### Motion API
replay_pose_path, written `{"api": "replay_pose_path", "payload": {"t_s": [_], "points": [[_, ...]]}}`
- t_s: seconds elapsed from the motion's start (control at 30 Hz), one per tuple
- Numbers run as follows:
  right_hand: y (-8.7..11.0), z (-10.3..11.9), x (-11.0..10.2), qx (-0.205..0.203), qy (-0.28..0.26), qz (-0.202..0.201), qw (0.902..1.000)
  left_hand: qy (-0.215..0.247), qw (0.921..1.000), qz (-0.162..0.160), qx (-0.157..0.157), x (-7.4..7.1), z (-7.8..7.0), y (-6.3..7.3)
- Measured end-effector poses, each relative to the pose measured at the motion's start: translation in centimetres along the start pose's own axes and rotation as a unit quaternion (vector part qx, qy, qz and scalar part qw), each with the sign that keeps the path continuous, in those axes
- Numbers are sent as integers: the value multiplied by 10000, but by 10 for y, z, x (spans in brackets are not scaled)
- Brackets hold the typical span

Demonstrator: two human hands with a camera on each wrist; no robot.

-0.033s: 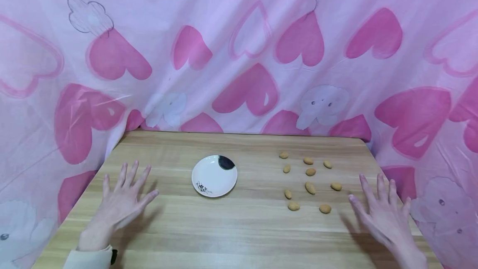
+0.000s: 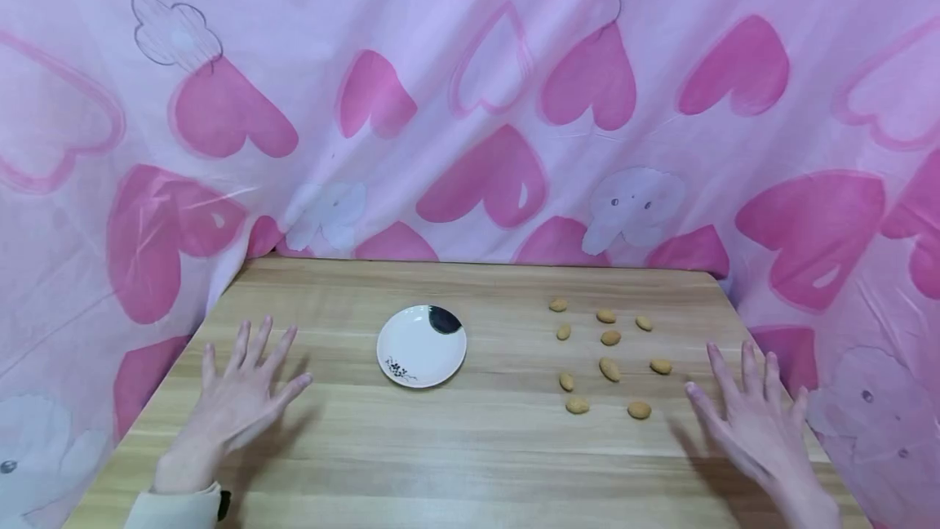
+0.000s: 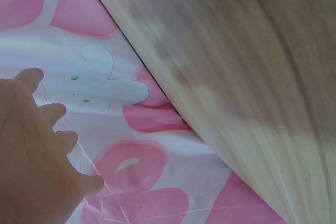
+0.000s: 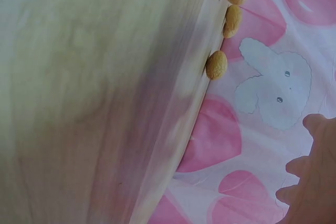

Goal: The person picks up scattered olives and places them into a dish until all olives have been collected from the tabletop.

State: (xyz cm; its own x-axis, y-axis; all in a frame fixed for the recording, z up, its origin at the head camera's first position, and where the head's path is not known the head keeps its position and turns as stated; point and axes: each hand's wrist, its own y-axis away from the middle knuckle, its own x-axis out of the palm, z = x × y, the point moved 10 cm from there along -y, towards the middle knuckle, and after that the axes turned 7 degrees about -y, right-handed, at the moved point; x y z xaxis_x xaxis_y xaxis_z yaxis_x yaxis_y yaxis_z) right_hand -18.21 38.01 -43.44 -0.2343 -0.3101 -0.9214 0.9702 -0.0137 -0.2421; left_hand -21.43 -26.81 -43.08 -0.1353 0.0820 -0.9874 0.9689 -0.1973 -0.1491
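Observation:
My left hand [image 2: 242,398] is held over the left side of the table with its fingers spread, holding nothing. To its right lies a small round white plate [image 2: 422,347] with a dark patch at its rim and a little dark floral print. My right hand [image 2: 756,423], also with spread fingers and holding nothing, is over the table's right side. Several brown almonds [image 2: 609,369] lie scattered between the plate and the right hand, the nearest being one almond [image 2: 661,366] left of its fingertips. In the right wrist view a few almonds [image 4: 216,65] show along the table's edge.
The wood-grain table [image 2: 441,464] has its far edge against a pink and white cloth [image 2: 485,64] printed with hearts. This cloth hangs behind the table and along both sides. A pale sleeve [image 2: 174,508] with a dark band covers the left forearm.

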Motion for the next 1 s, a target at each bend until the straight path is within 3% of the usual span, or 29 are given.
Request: {"api": "replay_pose_path", "payload": {"t_s": [0.53, 0.77, 1.0], "points": [[8, 10, -13, -258, -803, -302, 9960, 284, 9993, -203, 95, -4, 4, 1], [5, 22, -24, -645, -1901, -761, 9767, 689, 9962, -493, 199, -10, 0, -2], [2, 21, -26, -312, -2543, -995, 9615, 1073, 9928, -518, 140, -9, -5, -12]]}}
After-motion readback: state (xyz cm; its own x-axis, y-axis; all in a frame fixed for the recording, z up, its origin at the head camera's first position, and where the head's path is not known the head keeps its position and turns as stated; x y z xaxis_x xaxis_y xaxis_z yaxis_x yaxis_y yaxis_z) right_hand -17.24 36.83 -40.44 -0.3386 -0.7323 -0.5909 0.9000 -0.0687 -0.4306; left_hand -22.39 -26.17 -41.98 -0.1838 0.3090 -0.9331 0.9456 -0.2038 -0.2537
